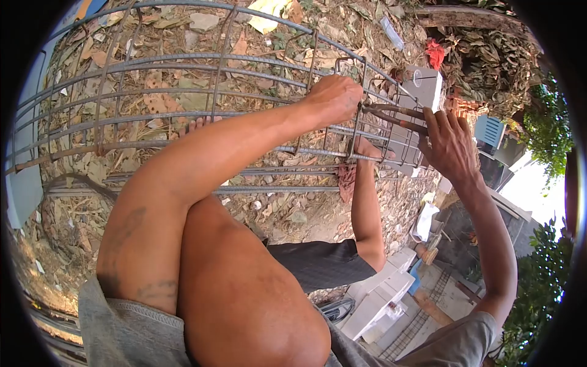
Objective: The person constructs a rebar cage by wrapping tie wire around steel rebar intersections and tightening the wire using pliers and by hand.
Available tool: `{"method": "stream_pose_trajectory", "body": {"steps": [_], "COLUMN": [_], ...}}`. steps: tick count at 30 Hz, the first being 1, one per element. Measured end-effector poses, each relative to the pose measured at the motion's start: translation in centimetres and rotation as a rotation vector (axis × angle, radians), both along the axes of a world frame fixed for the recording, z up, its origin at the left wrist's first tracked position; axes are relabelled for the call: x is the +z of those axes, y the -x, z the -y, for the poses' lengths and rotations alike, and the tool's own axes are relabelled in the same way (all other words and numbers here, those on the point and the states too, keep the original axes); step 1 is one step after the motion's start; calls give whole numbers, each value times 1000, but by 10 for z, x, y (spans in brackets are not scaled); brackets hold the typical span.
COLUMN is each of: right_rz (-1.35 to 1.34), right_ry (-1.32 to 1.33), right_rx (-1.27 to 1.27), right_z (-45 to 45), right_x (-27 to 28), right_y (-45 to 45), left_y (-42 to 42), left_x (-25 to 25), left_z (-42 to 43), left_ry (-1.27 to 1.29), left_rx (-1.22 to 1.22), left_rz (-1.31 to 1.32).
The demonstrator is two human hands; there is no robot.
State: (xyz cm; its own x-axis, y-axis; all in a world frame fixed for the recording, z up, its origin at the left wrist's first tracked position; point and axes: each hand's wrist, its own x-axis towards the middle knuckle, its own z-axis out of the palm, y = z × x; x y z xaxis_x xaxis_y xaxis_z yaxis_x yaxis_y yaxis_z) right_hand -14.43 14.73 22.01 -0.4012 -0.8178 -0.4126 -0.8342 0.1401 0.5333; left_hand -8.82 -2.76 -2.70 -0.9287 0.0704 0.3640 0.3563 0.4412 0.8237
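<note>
My right hand [449,144] is closed around the two long handles of a pair of rusty pincers [394,114]. The jaws of the pincers meet a rebar cage [257,61] where a square stirrup crosses a long bar. Right by those jaws, my left hand [336,101] is in a fist against the cage. What its fingers hold is hidden. Long ribbed bars and thin stirrups make up the cage, which stretches across the upper part of the head view.
A bare foot [370,148] stands by the cage's lower bars. Beside it, a reddish cloth [347,181] hangs on loose bars. A pale block [422,85] lies beneath the cage's right end. Dry leaves cover the ground; a clear plastic bottle [391,32] and red scrap [435,54] lie beyond.
</note>
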Motion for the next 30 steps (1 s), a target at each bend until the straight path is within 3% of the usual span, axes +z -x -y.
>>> {"method": "stream_pose_trajectory", "body": {"steps": [1,4,5,8,9,12,20,22,25,28,30], "right_rz": [-18,591,1008,1237,1223,1341,1625,1693,1681,1907,1820], "right_ry": [-104,-296,-157,-91,24,647,1449,1518,1589,1370,1046], "right_rx": [-14,-1398,-1673,-1807,-1813,-1872,-1560,-1511,-1545,-1625,-1734], "right_z": [0,15,-13,-43,-46,-49,-57,-64,-97,-130,-149], "right_x": [0,-3,0,-7,-7,-16,-38,-33,-41,-67,-101], "right_y": [0,27,40,30,24,-6,-63,-85,-131,-182,-210], "left_y": [1,-1,0,-1,1,-4,0,1,3,-12,-42], "left_x": [4,2,1,-7,-5,0,9,14,37,69,111], "left_z": [1,1,0,-2,0,2,3,6,19,69,134], "left_ry": [14,24,20,-105,-47,-87,72,121,-37,-32,-111], "left_rx": [-34,-24,-4,44,5,4,-52,-71,-146,-49,44], "left_rz": [70,65,21,-100,-23,-37,104,96,353,249,254]}}
